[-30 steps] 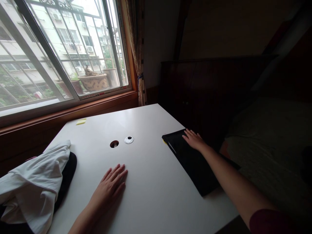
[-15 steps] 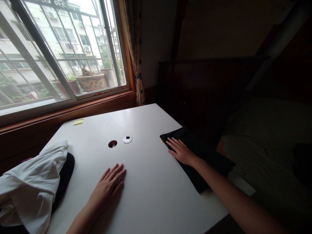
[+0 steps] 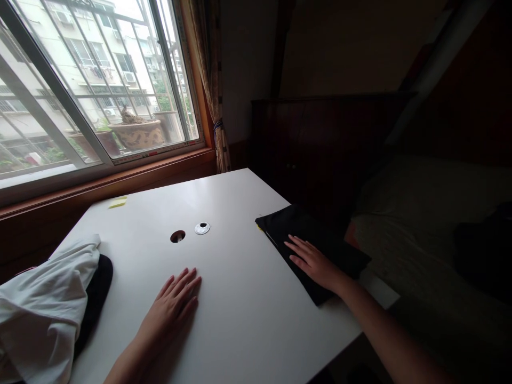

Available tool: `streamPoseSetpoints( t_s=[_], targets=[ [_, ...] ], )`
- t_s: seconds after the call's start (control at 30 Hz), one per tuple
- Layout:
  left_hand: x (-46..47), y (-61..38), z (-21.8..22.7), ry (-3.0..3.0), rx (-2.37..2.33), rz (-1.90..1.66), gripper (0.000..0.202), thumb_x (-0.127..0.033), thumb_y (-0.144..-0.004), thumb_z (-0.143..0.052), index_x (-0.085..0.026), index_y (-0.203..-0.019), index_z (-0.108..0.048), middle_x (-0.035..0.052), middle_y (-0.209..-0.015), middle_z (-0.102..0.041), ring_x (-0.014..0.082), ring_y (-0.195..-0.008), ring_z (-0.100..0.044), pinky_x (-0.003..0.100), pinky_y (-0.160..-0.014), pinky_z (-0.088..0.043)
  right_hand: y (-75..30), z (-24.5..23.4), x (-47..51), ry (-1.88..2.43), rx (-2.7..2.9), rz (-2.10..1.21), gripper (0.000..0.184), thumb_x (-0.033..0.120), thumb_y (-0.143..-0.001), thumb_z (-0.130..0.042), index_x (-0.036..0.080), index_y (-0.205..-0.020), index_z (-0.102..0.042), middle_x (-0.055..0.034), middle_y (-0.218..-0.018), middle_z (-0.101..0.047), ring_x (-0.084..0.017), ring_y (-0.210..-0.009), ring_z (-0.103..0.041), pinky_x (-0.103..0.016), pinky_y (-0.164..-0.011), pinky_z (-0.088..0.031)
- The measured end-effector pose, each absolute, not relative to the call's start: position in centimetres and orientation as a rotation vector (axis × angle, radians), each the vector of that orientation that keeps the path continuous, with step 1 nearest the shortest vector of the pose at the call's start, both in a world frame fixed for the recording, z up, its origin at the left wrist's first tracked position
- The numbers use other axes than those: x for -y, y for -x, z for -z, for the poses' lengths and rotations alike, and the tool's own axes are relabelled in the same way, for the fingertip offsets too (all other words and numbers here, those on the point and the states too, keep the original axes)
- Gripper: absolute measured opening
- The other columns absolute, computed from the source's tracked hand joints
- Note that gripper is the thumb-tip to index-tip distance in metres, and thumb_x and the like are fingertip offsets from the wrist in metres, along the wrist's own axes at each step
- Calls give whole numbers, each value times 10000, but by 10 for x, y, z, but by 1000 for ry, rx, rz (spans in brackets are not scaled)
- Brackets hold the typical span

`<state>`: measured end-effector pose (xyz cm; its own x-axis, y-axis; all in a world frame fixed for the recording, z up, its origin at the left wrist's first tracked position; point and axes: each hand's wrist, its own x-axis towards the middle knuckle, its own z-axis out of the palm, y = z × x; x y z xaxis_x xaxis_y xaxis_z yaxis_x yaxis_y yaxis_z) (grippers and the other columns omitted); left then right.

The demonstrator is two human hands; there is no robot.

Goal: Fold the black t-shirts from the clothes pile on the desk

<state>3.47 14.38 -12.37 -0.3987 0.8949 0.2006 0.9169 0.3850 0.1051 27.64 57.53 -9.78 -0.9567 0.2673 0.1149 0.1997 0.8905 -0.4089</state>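
Note:
My left hand lies flat on the white table with its fingers stretched out and nothing in it. Over at the right edge, my right hand rests palm down on a piece of folded black cloth, fingers extended. The cloth lies flat, has a small yellow bit at its left corner, and reaches to the table's right side. To the left of my left hand is a heap of white cloth with something black under it.
A round hole in the tabletop has a silvery round cover beside it. Yellow paper lies near the back left edge. Behind the table are a barred window and a tied curtain; a dark cabinet stands beyond.
My right hand has slid across the black cloth, away from its left corner and toward its middle. The left hand stays put on the table. The view has turned slightly right.

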Motion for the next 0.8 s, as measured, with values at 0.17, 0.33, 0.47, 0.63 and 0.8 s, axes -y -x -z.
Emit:
streamPoseSetpoints(
  t_s=[0.17, 0.33, 0.47, 0.63, 0.8],
  targets=[
    [-143, -34, 125, 1657, 2512, 328, 539, -391, -1041, -459, -401, -1564, -330, -24, -1626, -371, 245, -1498, -349, 511, -1236, -291, -316, 114, -620, 640, 2799, -515, 637, 649, -1002, -291, 325, -1531, -438, -16, -1655, -298, -298, -1519, -278, -518, -1233, -290],
    [-143, -33, 126, 1666, 2500, 326, 547, -387, -1035, -474, -396, -1564, -334, -16, -1626, -370, 248, -1495, -352, 511, -1236, -288, -339, 131, -663, 867, 2759, -408, 724, 694, -964, -274, 253, -1485, -513, -73, -1613, -386, -303, -1509, -301, -500, -1228, -303],
    [-143, -33, 126, 1661, 2510, 337, 548, -387, -1033, -477, -401, -1562, -334, -23, -1625, -371, 248, -1497, -349, 521, -1233, -292, -323, 136, -672, 867, 2829, -334, 731, 685, -963, -276, 247, -1515, -469, -78, -1631, -349, -313, -1516, -281, -534, -1224, -279],
    [-144, -34, 125, 1655, 2500, 365, 548, -388, -1033, -479, -391, -1562, -339, -18, -1618, -384, 242, -1494, -354, 501, -1243, -277, -270, 133, -672, 794, 2931, -310, 739, 676, -964, -273, 272, -1578, -349, -45, -1667, -263, -302, -1540, -207, -551, -1241, -203],
    [-144, -35, 124, 1650, 2533, 306, 538, -403, -1041, -457, -400, -1563, -329, -31, -1631, -355, 246, -1503, -338, 522, -1237, -294, -213, 125, -691, 803, 2962, -349, 717, 655, -971, -257, 272, -1567, -369, -41, -1670, -252, -298, -1546, -183, -552, -1241, -188]
  ],
)
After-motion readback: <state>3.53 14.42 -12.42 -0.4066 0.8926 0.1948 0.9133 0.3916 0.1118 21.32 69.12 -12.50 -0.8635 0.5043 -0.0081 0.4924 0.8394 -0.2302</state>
